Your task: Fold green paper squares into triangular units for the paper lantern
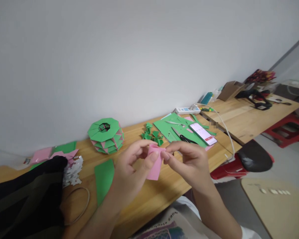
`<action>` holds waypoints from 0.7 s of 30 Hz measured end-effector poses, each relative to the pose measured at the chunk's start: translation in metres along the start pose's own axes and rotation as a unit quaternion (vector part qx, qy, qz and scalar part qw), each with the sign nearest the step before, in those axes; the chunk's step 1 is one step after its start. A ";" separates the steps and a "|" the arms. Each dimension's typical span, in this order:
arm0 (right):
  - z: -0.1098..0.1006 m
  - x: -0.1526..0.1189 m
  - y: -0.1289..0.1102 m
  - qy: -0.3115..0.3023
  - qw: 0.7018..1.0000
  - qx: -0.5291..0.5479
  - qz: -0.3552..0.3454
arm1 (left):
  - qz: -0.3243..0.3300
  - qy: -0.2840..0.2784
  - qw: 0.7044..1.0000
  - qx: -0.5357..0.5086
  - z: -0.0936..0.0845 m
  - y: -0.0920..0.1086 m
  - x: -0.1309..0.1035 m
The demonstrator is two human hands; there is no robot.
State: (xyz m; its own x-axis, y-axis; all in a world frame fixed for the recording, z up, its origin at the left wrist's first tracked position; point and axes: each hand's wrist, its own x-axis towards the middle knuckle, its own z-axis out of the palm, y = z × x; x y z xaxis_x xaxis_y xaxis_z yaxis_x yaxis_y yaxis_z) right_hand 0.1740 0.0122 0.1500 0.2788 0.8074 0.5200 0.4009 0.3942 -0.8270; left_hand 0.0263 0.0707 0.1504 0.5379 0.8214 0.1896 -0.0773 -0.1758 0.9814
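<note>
Head view: left hand (131, 166) and right hand (189, 159) raised just above the front edge of the wooden table (144, 196), meeting on a folded pink paper piece (154, 162); left grip closed on the paper's left upper edge, thumb in front and fingers behind; right grip pinched shut on the top right corner, fingertips (165, 155) touching the fold; paper held upright between both hands, clear of the table surface.

Behind the hands: ring-shaped green and pink paper model (106, 135) standing on the table near the wall; cluster of small green folded pieces (151, 134) just right of it; green sheet (181, 131) further right, carrying scissors (183, 136) and a phone (203, 133) with a lit screen; white power strip (186, 110) beyond, with a cable trailing off the table edge.

To the left: loose green strip (104, 179) lying flat; heap of white paper scraps (73, 171); dark bag (25, 199) at the near corner; pink sheets (43, 154) behind it.
</note>
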 end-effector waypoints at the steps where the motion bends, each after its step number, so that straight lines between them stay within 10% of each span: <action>1: 0.000 0.000 0.000 -0.001 1.000 -0.001 -0.001 | 0.002 0.003 1.000 0.008 0.000 0.001 0.000; 21: 0.000 -0.007 -0.002 0.002 1.000 0.025 0.016 | 0.025 0.017 0.997 0.074 -0.001 0.009 -0.002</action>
